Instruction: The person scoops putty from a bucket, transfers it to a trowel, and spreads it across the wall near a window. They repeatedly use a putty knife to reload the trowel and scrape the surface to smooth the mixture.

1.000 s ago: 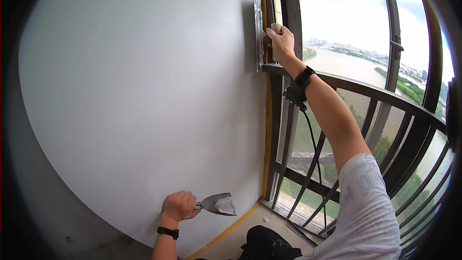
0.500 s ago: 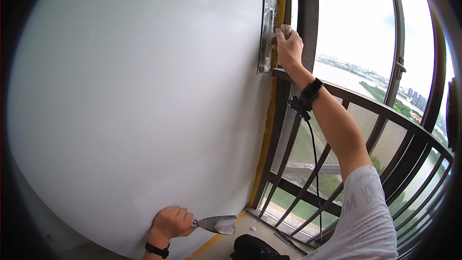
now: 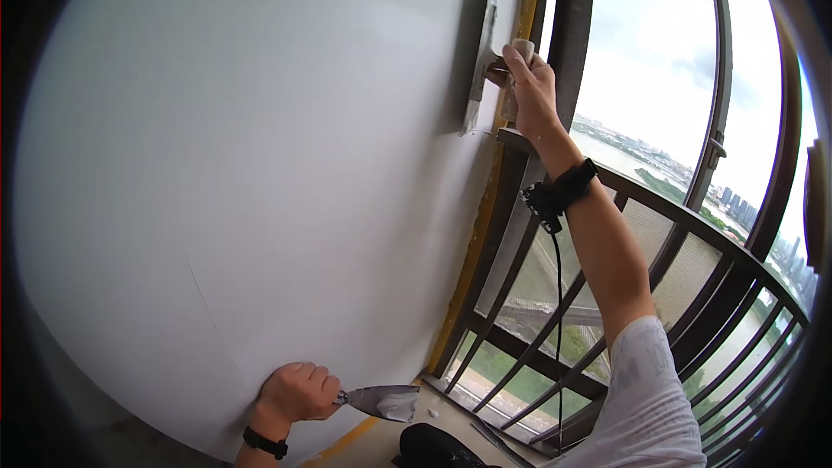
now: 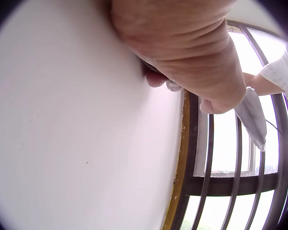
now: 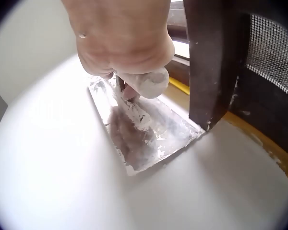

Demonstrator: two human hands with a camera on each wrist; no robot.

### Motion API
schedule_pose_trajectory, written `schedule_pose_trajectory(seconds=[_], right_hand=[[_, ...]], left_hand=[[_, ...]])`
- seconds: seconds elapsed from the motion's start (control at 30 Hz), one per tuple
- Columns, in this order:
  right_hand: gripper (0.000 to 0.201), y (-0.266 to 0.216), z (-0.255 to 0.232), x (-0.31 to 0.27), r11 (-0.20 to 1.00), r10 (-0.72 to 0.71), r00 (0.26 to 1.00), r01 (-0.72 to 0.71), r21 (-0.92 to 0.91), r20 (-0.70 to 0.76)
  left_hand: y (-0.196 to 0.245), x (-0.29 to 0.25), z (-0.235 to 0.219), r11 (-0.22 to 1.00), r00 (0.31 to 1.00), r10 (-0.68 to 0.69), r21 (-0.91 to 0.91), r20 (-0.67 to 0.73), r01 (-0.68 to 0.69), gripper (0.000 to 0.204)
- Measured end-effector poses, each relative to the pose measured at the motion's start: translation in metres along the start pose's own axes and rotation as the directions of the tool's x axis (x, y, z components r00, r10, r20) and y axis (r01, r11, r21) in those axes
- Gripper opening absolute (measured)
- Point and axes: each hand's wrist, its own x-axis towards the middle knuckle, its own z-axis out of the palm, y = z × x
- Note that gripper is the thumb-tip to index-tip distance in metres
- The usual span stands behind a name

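High on the white wall [image 3: 260, 165], my right hand [image 3: 533, 91] grips the handle of a plastering trowel [image 3: 482, 56]. The blade stands nearly edge-on in the head view and casts a shadow on the wall to its left. White plaster smears the trowel's blade [image 5: 134, 136] in the right wrist view, its corner close to the dark window frame. Low down, my left hand [image 3: 299, 392] holds a putty knife [image 3: 364, 397] that carries a lump of white putty [image 3: 397, 406]. The left hand lies close against the wall; in the left wrist view its fingers hide the knife's handle.
Yellow tape [image 3: 468, 273] runs along the wall's right edge, beside a dark window frame [image 3: 572, 35] and a barred railing [image 3: 685, 217]. A cable [image 3: 559, 321] hangs from the right wrist camera. On the floor lie a white blob [image 3: 433, 413] and a dark strip [image 3: 503, 444].
The trowel has tilted from showing its back face to nearly edge-on. The head view has shifted, moving the right hand rightward and the left hand slightly left in it. Both hands keep their tools.
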Motion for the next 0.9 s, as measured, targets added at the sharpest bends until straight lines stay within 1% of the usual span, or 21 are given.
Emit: schedule_pose_trajectory(seconds=[0.07, 0.1, 0.17, 0.2, 0.27, 0.3, 0.37, 0.4, 0.43, 0.5, 0.57, 0.63, 0.67, 0.7, 0.77, 0.8, 0.83, 0.9], right_hand=[[0.025, -0.025, 0.033, -0.015, 0.998, -0.050, 0.997, 0.048, 0.044, 0.050], [0.025, -0.029, 0.044, -0.018, 0.996, -0.062, 0.990, 0.052, 0.078, 0.128], [0.025, -0.063, 0.066, -0.045, 0.981, 0.052, 0.957, -0.103, 0.167, 0.286], [0.025, -0.068, 0.062, -0.050, 0.978, 0.055, 0.958, -0.109, 0.179, 0.282], [0.024, -0.078, 0.046, -0.060, 0.994, -0.078, 0.976, 0.062, 0.087, 0.202], [0.023, -0.075, 0.031, -0.063, 0.997, -0.082, 0.993, 0.082, -0.001, 0.081], [0.021, -0.057, 0.000, -0.086, 0.998, 0.067, 0.998, -0.068, 0.009, 0.016], [0.021, -0.044, -0.009, -0.107, 0.990, 0.141, 0.990, -0.140, -0.022, 0.019], [0.022, -0.029, -0.017, -0.129, 0.977, 0.206, 0.978, -0.205, -0.051, 0.022], [0.023, 0.015, -0.027, -0.165, 0.964, 0.230, 0.973, -0.227, -0.139, 0.007], [0.025, 0.059, -0.039, -0.184, 0.899, 0.106, 0.991, -0.132, -0.417, -0.086], [0.027, 0.076, -0.040, -0.191, 0.912, 0.144, 0.967, -0.212, -0.352, -0.208], [0.030, 0.089, -0.043, -0.189, 0.893, 0.112, 0.967, -0.200, -0.403, -0.230], [0.030, 0.100, -0.047, -0.190, 0.897, 0.113, 0.967, -0.199, -0.394, -0.230], [0.032, 0.106, -0.051, -0.188, 0.828, 0.053, 0.960, -0.197, -0.524, -0.276], [0.034, 0.113, -0.053, -0.186, 0.848, 0.079, 0.950, -0.224, -0.480, -0.303], [0.034, 0.120, -0.055, -0.184, 0.849, 0.082, 0.951, -0.224, -0.479, -0.298], [0.028, 0.133, -0.061, -0.180, 0.801, -0.025, 0.959, -0.149, -0.580, -0.281]], left_hand=[[-0.001, 0.001, 0.000, 1.000, 1.000, 0.009, -0.005, -0.009, -0.009, 0.027], [0.000, 0.002, -0.001, 1.000, 1.000, 0.014, -0.007, -0.016, -0.014, 0.028], [0.005, 0.005, -0.008, 1.000, 1.000, -0.006, 0.006, 0.014, 0.006, 0.030], [0.005, 0.006, -0.008, 1.000, 1.000, -0.006, 0.016, 0.005, 0.006, 0.031], [0.004, 0.002, -0.006, 0.999, 1.000, 0.001, 0.046, 0.003, -0.001, 0.034], [0.004, 0.001, -0.005, 0.999, 1.000, -0.002, 0.052, 0.001, 0.002, 0.034], [0.004, 0.000, -0.005, 0.998, 1.000, 0.003, 0.060, 0.019, -0.004, 0.034], [0.006, 0.000, -0.006, 0.998, 1.000, 0.016, 0.062, 0.021, -0.017, 0.034], [0.007, 0.000, -0.006, 0.998, 1.000, 0.000, 0.069, 0.027, -0.002, 0.033], [0.005, 0.003, -0.007, 0.995, 0.999, -0.003, 0.096, 0.036, 0.000, 0.033], [0.005, 0.003, -0.009, 0.998, 0.999, 0.011, 0.065, 0.030, -0.013, 0.033], [0.005, 0.004, -0.009, 0.997, 0.999, 0.009, 0.075, 0.042, -0.012, 0.033], [0.006, 0.003, -0.007, 0.998, 1.000, 0.006, 0.065, 0.029, -0.008, 0.032], [0.005, 0.003, -0.007, 0.999, 1.000, 0.005, 0.052, 0.012, -0.005, 0.032], [0.005, 0.004, -0.008, 0.998, 1.000, 0.002, 0.058, 0.016, -0.003, 0.032], [0.007, 0.003, -0.008, 0.998, 1.000, -0.001, 0.056, 0.019, 0.000, 0.032], [0.007, 0.002, -0.007, 0.998, 1.000, -0.007, 0.057, 0.020, 0.006, 0.032], [0.007, 0.001, -0.006, 0.998, 1.000, -0.011, 0.059, 0.006, 0.011, 0.033]])
